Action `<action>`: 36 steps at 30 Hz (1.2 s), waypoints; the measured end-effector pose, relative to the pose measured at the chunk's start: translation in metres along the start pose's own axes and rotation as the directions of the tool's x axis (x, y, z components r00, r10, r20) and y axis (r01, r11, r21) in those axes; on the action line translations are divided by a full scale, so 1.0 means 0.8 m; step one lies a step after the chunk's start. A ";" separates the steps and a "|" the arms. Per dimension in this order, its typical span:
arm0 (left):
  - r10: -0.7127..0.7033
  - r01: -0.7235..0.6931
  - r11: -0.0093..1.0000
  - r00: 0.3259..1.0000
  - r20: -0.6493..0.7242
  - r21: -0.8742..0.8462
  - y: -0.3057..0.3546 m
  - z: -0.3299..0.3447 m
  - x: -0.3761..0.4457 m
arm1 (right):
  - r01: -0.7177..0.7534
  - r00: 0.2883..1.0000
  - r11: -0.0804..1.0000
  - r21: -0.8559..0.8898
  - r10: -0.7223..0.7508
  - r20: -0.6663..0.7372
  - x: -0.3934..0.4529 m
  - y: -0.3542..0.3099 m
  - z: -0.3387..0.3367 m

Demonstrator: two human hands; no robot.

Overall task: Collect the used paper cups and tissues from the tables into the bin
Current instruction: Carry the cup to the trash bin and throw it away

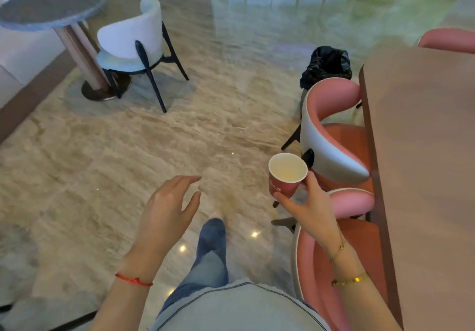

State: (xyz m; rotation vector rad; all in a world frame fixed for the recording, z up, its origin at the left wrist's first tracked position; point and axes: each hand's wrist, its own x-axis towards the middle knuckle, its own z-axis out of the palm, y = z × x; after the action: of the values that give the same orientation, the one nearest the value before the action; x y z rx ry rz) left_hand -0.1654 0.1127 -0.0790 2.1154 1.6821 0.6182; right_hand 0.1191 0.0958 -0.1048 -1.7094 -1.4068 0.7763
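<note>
Two hands are up in front of me. My left hand (169, 202) hangs open over the marble floor (128, 151), fingers loosely spread and holding nothing. My right hand (308, 207) grips a red paper cup (285, 176) by its side, thumb and fingers wrapped round it, rim up, inside looking empty. Just beside it on the right stand pink chairs (334, 130) tucked against a long brown table (421, 151). Farther off, behind the nearest chair, sits the bin with a black bag (326, 66). Far left, a white chair (131, 40) stands by a round table (51, 7).
</note>
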 end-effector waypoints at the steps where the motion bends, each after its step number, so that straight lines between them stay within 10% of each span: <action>1: 0.006 -0.006 1.000 1.000 0.004 0.008 -0.008 0.000 0.032 | -0.006 1.000 1.000 0.000 0.006 -0.015 0.027 -0.001 0.009; 21: 0.261 -0.275 0.960 0.947 0.189 0.052 -0.091 0.000 0.647 | -0.192 0.946 0.980 0.048 0.198 -0.257 0.537 -0.029 0.080; 36: 0.324 -0.331 0.944 0.929 0.181 0.009 0.009 0.114 1.070 | -0.202 0.918 0.979 -0.023 0.182 -0.351 0.952 0.035 -0.049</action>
State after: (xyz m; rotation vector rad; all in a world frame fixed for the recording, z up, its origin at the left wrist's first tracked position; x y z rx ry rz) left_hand 0.0553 0.9444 -0.0570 2.4246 1.2661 0.4726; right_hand 0.3210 0.8320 -0.0948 -1.9415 -1.0390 0.5041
